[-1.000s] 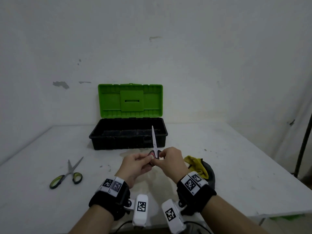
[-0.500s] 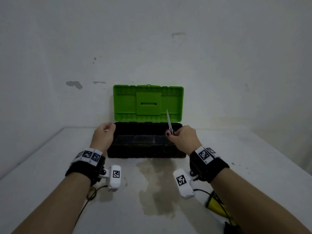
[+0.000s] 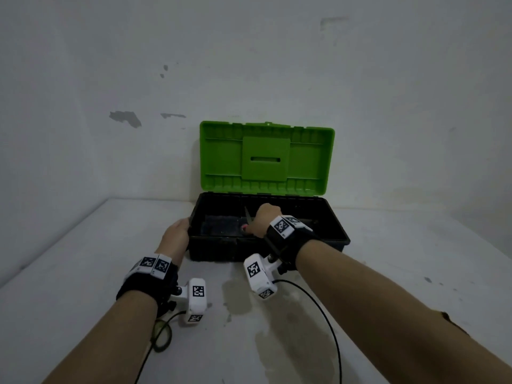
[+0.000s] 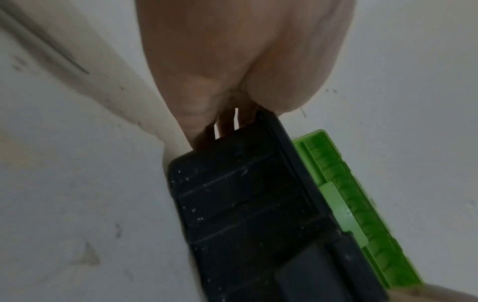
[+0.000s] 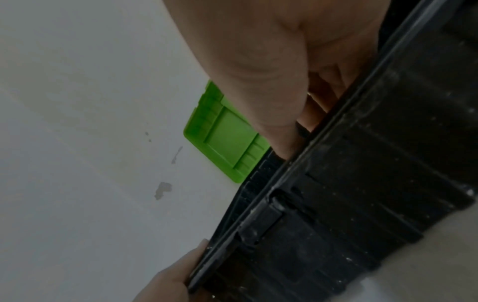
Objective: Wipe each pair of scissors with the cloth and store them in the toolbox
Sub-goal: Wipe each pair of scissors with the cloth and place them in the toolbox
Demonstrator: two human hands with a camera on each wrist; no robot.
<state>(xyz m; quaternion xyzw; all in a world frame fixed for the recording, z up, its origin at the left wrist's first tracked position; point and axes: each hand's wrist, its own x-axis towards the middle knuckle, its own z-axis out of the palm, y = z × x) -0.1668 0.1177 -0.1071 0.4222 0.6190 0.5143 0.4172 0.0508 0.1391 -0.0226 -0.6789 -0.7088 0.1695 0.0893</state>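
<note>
The black toolbox stands open against the wall, its green lid upright. My right hand reaches inside the box and grips a pair of red-handled scissors, blade pointing up and back; only the blade and a bit of red handle show. My left hand grips the box's left end wall, fingers curled over the rim. In the left wrist view the left hand holds the toolbox at its corner. In the right wrist view the right hand dips behind the toolbox front wall.
The white table carries a dark stain in front of the box. A green scissor handle loop lies near my left forearm, mostly hidden by it. Black cables trail from both wrist cameras. A wall stands close behind the toolbox.
My right hand has carried the red-handled scissors from above the front rim down into the toolbox. My left hand has moved from beside the box's left corner onto its left wall.
</note>
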